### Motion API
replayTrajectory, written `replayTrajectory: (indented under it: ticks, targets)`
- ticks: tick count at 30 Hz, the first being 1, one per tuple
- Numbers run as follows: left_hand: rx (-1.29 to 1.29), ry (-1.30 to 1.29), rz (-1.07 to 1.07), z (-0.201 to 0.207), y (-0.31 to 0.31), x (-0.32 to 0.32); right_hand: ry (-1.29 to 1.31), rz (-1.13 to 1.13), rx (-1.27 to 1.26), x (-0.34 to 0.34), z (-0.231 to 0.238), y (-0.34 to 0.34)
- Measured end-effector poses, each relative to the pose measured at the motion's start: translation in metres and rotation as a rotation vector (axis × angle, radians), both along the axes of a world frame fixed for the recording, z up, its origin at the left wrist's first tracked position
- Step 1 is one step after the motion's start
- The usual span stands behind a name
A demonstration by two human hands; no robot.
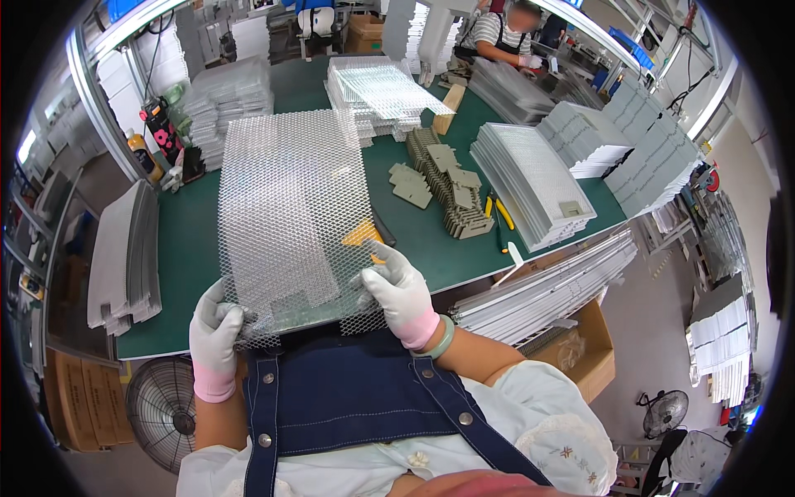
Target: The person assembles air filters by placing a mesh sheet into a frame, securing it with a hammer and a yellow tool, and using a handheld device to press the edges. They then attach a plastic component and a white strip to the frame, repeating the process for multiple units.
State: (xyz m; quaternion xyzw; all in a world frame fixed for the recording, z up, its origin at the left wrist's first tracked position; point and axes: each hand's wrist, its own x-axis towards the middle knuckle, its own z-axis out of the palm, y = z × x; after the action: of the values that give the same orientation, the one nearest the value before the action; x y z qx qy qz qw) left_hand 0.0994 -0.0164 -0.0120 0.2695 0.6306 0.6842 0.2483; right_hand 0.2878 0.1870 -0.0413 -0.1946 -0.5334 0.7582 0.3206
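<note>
A silvery mesh sheet (294,182) with small diamond-shaped openings is held up in front of me, tilted over the green table. My left hand (214,338), in a white glove with a pink cuff, is closed on its near left corner. On the near right edge, my right hand (401,291) grips the same sheet between thumb and fingers, gloved alike. An orange-yellow item (363,234) shows partly through and beside the mesh; its kind is unclear. Just right of it lies a black handle-like piece (383,228). Through the mesh, the table surface beneath is only partly visible.
Olive-grey notched plates (451,184) stand in a row on the green table (431,267), beside yellow-handled pliers (503,214). White panels (530,182) are stacked at right, mesh sheets (377,87) at the back, grey panels (124,257) at left. A co-worker (501,37) sits at the far right.
</note>
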Motion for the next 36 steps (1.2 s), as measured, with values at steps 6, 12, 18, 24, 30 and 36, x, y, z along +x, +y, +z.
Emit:
replayTrajectory:
  ticks: [6,12,18,24,30,36]
  targets:
    - [0.033,-0.005,0.021,0.001,0.001,0.000,-0.007,0.007,0.017,0.001,-0.001,0.000]
    - [-0.002,-0.022,-0.005,-0.003,0.005,0.000,0.005,0.031,-0.016,0.001,-0.004,-0.001]
    - [-0.126,0.043,0.028,-0.007,0.001,-0.006,0.018,0.038,0.037,-0.002,-0.005,-0.004]
    - [-0.338,0.312,0.123,-0.015,-0.013,-0.001,-0.127,0.009,0.125,-0.007,-0.008,-0.012]
    - [-0.308,0.523,0.124,-0.041,-0.008,-0.010,-0.139,-0.028,0.246,-0.005,-0.024,-0.011]
    - [-0.380,0.548,0.165,-0.045,-0.018,-0.007,-0.068,-0.004,0.241,-0.015,-0.033,-0.013]
